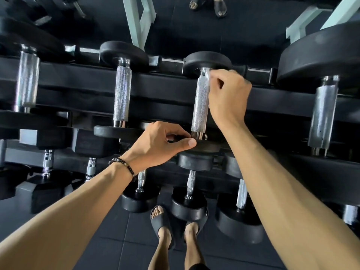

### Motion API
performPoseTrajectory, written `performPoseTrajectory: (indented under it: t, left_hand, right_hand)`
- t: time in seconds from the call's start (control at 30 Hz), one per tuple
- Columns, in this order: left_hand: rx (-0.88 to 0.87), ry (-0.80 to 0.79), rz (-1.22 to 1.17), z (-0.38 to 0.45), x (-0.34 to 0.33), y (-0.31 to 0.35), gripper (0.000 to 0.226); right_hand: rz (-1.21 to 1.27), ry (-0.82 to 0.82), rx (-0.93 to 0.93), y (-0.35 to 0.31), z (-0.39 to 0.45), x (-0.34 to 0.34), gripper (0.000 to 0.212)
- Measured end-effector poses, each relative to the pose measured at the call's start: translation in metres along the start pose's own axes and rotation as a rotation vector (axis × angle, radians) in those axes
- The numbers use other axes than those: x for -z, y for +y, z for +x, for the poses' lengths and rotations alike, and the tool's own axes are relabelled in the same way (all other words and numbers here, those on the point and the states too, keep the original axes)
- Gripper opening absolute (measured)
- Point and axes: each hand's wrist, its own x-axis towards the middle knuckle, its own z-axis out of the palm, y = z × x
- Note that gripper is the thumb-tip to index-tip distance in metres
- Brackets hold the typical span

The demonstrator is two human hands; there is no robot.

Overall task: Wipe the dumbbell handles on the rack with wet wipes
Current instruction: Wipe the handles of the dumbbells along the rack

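Observation:
A black dumbbell with a knurled chrome handle [200, 106] lies across the top tier of the rack [78, 80]. My right hand [228, 94] pinches a white wet wipe [208, 77] against the upper right side of that handle, close to the far weight head [206, 61]. My left hand [161, 145], with a bead bracelet on the wrist, grips the rim of the same dumbbell's near weight head [206, 147]. Most of the wipe is hidden behind my fingers.
Other dumbbells lie on the top tier: one handle [122, 94] to the left, another [26, 80] at far left, a bigger one [324, 112] at right. Smaller dumbbells [190, 184] fill the lower tier. My sandalled feet [175, 228] stand on dark floor tiles. Another person's feet [208, 5] show beyond the rack.

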Motion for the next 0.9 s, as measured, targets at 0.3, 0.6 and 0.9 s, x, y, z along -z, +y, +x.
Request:
performPoseTrajectory:
  t: [0.3,0.6,0.9]
  left_hand:
    - [0.005,-0.014,0.005,0.0,0.002,-0.001,0.045]
    - [-0.019,0.002,0.019,-0.001,0.002,-0.001,0.048]
    - [-0.041,0.008,0.035,0.0,0.002,-0.002,0.05]
  right_hand:
    - [0.54,-0.277,-0.572,0.005,0.012,0.006,0.036]
    - [0.432,-0.587,-0.613,0.024,-0.019,0.021,0.031]
    - [0.198,-0.651,-0.47,0.02,-0.035,0.035,0.029]
